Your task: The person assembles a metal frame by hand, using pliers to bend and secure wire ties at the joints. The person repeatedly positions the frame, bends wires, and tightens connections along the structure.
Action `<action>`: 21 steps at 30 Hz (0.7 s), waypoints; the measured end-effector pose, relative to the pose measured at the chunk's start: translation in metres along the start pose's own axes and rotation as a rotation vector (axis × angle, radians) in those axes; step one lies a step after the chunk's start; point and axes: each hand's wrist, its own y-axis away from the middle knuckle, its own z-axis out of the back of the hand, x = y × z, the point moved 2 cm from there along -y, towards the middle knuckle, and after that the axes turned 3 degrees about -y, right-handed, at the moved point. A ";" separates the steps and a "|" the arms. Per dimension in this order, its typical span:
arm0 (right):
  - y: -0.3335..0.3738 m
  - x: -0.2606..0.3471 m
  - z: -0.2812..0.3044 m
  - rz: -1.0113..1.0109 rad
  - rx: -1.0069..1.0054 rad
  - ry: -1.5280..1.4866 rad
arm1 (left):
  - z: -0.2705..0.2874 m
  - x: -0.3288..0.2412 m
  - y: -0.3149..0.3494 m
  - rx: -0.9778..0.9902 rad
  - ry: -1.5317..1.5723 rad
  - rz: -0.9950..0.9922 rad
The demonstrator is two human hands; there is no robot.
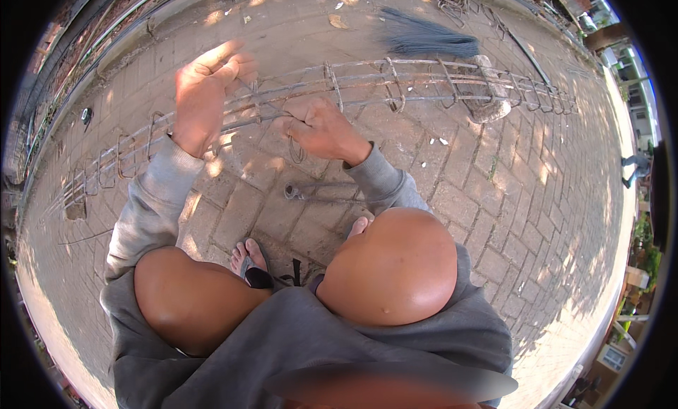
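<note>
Brick paving [494, 169] stretched in every direction under low sun as I watched from the head camera. A long rebar cage [424, 81] lay across the ground, running left to right just beyond the squatting person's knees. The right hand [321, 130] was clenched on a bar near the cage's middle, seemingly around a tie wire. The left hand [205, 91] was raised above the cage, loosely open, holding nothing. A metal hook tool [300, 191] lay near the feet. I judged a good tie needed the joint held firmly.

Grey long-sleeved sweatshirt [152, 204], grey shorts [304, 345], bare knees, dark flip-flops [256, 275]
</note>
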 end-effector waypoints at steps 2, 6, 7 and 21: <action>0.007 -0.005 0.017 -0.051 0.061 -0.036 | -0.008 -0.004 0.003 0.025 -0.053 -0.002; 0.009 -0.011 0.059 -0.052 0.038 -0.211 | -0.039 -0.015 0.009 0.152 -0.086 -0.040; 0.011 -0.017 0.071 -0.178 0.038 -0.310 | -0.047 -0.019 0.011 0.216 -0.111 -0.098; 0.044 -0.115 0.101 -0.678 -0.569 -0.837 | -0.049 -0.086 0.024 0.047 -0.156 0.160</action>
